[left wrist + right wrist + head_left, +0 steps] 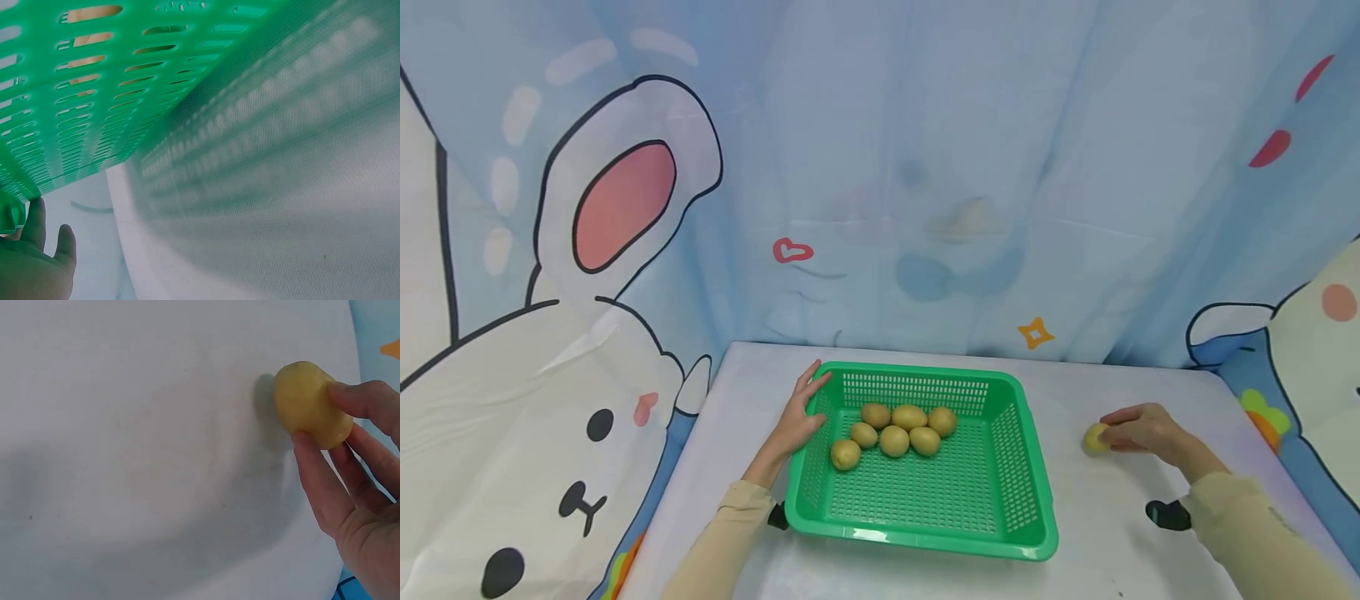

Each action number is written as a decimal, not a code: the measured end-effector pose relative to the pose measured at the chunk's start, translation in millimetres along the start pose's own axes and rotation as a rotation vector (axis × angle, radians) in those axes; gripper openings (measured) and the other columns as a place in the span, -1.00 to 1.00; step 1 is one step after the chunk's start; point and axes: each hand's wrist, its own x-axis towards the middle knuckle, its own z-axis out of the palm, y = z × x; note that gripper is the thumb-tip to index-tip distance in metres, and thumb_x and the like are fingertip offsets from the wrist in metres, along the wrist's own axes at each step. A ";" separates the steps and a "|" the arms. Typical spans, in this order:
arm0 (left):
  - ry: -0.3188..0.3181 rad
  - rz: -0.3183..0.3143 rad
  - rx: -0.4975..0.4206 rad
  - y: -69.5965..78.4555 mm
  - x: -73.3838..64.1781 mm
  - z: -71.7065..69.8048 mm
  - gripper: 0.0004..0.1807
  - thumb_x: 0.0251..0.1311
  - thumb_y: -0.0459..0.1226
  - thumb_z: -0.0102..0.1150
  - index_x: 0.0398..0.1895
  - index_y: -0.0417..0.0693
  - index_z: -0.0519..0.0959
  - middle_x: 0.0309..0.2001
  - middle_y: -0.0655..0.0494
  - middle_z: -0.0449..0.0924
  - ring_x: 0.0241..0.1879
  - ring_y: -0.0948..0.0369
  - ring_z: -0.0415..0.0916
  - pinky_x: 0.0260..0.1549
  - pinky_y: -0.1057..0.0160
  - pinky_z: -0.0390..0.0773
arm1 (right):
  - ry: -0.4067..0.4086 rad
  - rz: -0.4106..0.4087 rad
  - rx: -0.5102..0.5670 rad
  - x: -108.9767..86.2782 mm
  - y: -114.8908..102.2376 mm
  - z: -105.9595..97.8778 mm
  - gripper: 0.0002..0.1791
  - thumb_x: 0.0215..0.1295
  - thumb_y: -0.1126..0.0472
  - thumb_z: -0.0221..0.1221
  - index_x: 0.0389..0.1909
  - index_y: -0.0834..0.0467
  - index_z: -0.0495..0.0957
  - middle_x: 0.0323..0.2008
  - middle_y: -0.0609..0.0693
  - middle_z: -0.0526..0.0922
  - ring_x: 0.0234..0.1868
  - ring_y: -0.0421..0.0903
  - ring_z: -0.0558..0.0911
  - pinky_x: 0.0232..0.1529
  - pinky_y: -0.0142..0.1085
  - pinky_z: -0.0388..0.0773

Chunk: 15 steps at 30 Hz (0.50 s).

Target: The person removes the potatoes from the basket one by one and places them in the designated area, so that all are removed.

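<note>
My right hand (1146,432) pinches a yellow potato (1096,440) at the right side of the table. In the right wrist view the thumb and fingers hold this smooth potato (309,403) close over the white surface, its shadow beside it. At the upper left corner of a green plastic basket (925,541), my left hand (797,421) rests with its fingers spread, touching the rim. Several potatoes (894,442) lie grouped in the basket's back left part. The left wrist view shows the slotted outer wall (94,112) and straight fingertips beside it.
The basket stands on a white-covered table (1112,533). Behind it hangs a blue curtain (880,125) with cartoon prints, which also runs along both sides. Table surface lies between the basket and my right hand.
</note>
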 end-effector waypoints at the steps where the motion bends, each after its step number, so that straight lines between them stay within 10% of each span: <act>1: -0.005 -0.007 0.002 6.8 -1.2 -0.3 -0.21 -0.08 -0.67 -0.06 0.40 -0.45 0.23 0.55 -0.23 -0.16 0.51 -0.21 -0.27 0.22 -0.21 0.14 | -0.003 -0.002 -0.002 0.5 2.1 1.1 -0.46 0.19 0.25 0.35 0.08 0.53 0.49 -0.04 0.33 0.58 -0.21 -0.05 0.65 -0.14 -0.15 0.63; 7: -0.030 -0.026 -0.012 31.2 -6.7 -3.3 -0.22 -0.06 -0.66 -0.06 0.40 -0.50 0.20 0.53 -0.30 -0.17 0.51 -0.22 -0.29 0.21 -0.18 0.16 | -0.001 -0.021 -0.034 0.4 3.9 5.3 -0.42 0.20 0.24 0.34 0.12 0.55 0.44 -0.01 0.38 0.54 -0.19 -0.04 0.64 -0.13 -0.15 0.63; 15: 0.002 -0.009 0.004 -1.5 0.9 1.3 -0.20 -0.07 -0.68 -0.05 0.42 -0.43 0.22 0.55 -0.20 -0.17 0.52 -0.18 -0.28 0.20 -0.21 0.17 | 0.012 -0.085 -0.148 -5.0 -19.2 4.2 -0.28 0.24 0.15 0.31 0.21 0.58 0.29 0.03 0.46 0.49 -0.04 0.23 0.57 -0.06 0.03 0.59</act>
